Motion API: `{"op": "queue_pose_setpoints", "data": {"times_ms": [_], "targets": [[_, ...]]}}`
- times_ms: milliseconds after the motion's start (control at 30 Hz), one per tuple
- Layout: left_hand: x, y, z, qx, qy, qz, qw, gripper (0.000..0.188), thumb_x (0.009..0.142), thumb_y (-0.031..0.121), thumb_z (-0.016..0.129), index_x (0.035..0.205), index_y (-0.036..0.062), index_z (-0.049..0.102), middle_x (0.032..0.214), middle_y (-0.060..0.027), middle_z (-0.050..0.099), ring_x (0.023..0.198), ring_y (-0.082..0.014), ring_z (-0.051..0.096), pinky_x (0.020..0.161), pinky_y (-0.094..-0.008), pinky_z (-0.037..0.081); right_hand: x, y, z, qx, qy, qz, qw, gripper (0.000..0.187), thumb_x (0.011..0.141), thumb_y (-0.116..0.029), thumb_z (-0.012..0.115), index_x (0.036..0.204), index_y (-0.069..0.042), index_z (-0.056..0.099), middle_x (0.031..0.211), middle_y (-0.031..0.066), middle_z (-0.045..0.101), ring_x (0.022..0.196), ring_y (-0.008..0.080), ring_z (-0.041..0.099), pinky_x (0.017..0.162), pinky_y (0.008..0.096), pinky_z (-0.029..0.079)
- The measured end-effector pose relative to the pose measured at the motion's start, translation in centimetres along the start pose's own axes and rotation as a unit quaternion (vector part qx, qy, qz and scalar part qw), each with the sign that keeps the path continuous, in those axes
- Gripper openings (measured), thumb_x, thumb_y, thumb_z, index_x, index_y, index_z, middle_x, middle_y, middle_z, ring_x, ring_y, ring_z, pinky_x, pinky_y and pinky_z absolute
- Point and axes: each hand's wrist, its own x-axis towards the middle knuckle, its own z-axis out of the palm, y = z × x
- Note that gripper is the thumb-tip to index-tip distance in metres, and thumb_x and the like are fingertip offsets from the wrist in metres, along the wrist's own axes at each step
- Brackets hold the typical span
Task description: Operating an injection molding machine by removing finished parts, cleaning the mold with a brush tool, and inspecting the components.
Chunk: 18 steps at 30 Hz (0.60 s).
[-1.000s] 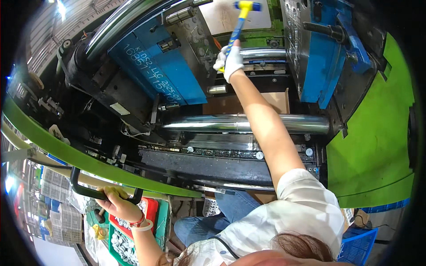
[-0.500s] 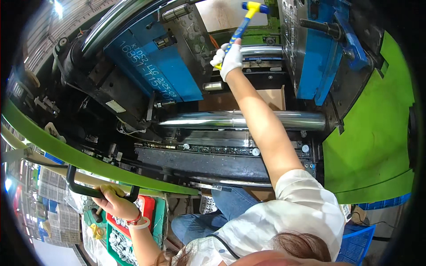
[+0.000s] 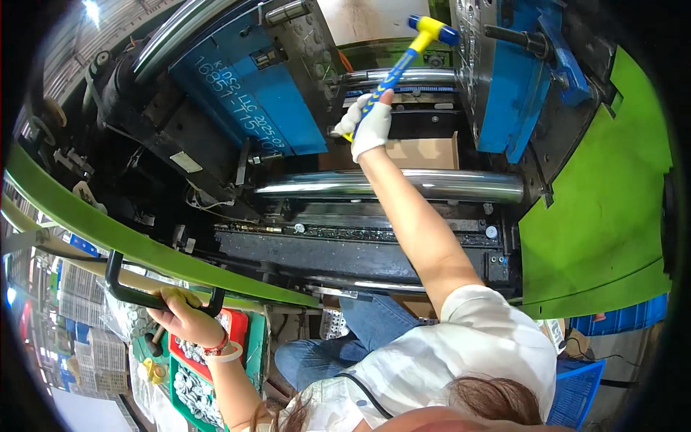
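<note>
My right hand [image 3: 371,124], in a white glove with a bare thumb tip, is wrapped round the handle of a mallet [image 3: 396,72]. The mallet has a blue and yellow handle and a yellow head with dark blue faces. Its head hangs between two halves of a blue mould: the left half [image 3: 248,101] and the right half [image 3: 515,101]. The metal face of the right half is nearest the mallet head. At the lower left my left hand [image 3: 186,317] grips a black door handle [image 3: 133,302] on the green machine door [image 3: 144,252].
Polished steel bars [image 3: 403,186] cross the machine's opening below my right forearm. A green panel [image 3: 590,216] stands at the right. Beside my left arm sit a red bin [image 3: 234,327] and a green bin [image 3: 176,392] of small metallic-looking pieces. A blue crate [image 3: 576,392] is at the lower right.
My right hand and the mallet's head have come down and nearer, with the head shifting right toward the right mould half. My left hand still holds the door handle.
</note>
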Motion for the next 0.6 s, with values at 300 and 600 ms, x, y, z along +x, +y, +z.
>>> {"op": "queue_pose_setpoints", "data": {"times_ms": [300, 600], "targets": [[0.0, 0.4, 0.3, -0.006, -0.023, 0.018, 1.0, 0.015, 0.094, 0.006, 0.045, 0.107, 0.0009, 0.049, 0.068, 0.0004, 0.045, 0.048, -0.0048, 0.032, 0.044, -0.0206, 0.027, -0.2, 1.2, -1.5, -0.128, -0.025, 0.143, 0.981, 0.058, 0.089, -0.069, 0.037, 0.07, -0.015, 0.045, 0.047, 0.0004, 0.035, 0.034, 0.0176, 0.034, 0.035, 0.0342, 0.029], [0.0, 0.3, 0.3, 0.007, -0.002, 0.018, 1.0, 0.017, 0.093, 0.006, 0.044, 0.109, 0.0, 0.048, 0.066, 0.0005, 0.044, 0.047, -0.0051, 0.032, 0.044, -0.0203, 0.027, -1.3, 3.5, 0.4, -0.144, -0.002, 0.106, 0.984, 0.061, 0.086, -0.072, 0.04, 0.07, -0.013, 0.046, 0.047, 0.0029, 0.038, 0.033, 0.0198, 0.036, 0.033, 0.0363, 0.033]]}}
